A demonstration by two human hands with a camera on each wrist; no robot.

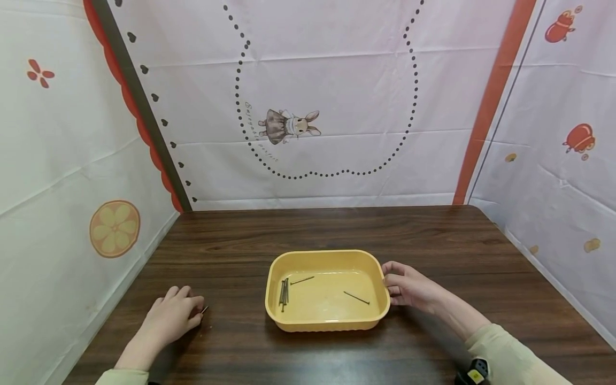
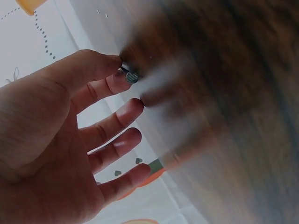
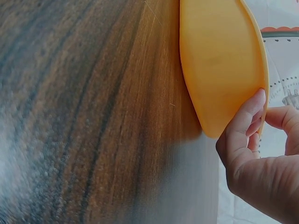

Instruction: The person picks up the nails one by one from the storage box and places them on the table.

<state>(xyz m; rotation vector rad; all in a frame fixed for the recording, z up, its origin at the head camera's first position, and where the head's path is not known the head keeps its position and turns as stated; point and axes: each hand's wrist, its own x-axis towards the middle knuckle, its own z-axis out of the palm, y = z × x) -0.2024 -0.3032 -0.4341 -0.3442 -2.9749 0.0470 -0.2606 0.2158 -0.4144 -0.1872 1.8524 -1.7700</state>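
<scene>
Left hand [image 1: 169, 318] pinches a nail [image 2: 132, 77] between thumb and index finger, near the table [image 1: 226, 240], left of the yellow tray [image 1: 332, 324]. Right hand [image 1: 410, 287] grips the tray's right rim. Within the tray, clustered nails [image 1: 284, 293] lie at left, with one beside them and another toward the right.

Yellow rounded-rectangular plastic tray [image 1: 332, 324] I grip: smooth, glossy inside.
Thin dark metal nail [image 2: 132, 77] I pinch: rough, cross-hatched head.
Dark brown wood-grain tabletop [image 1: 231, 240]: smooth, shiny.
White printed cloth hangings [image 1: 346, 96]: matt, creased.
</scene>
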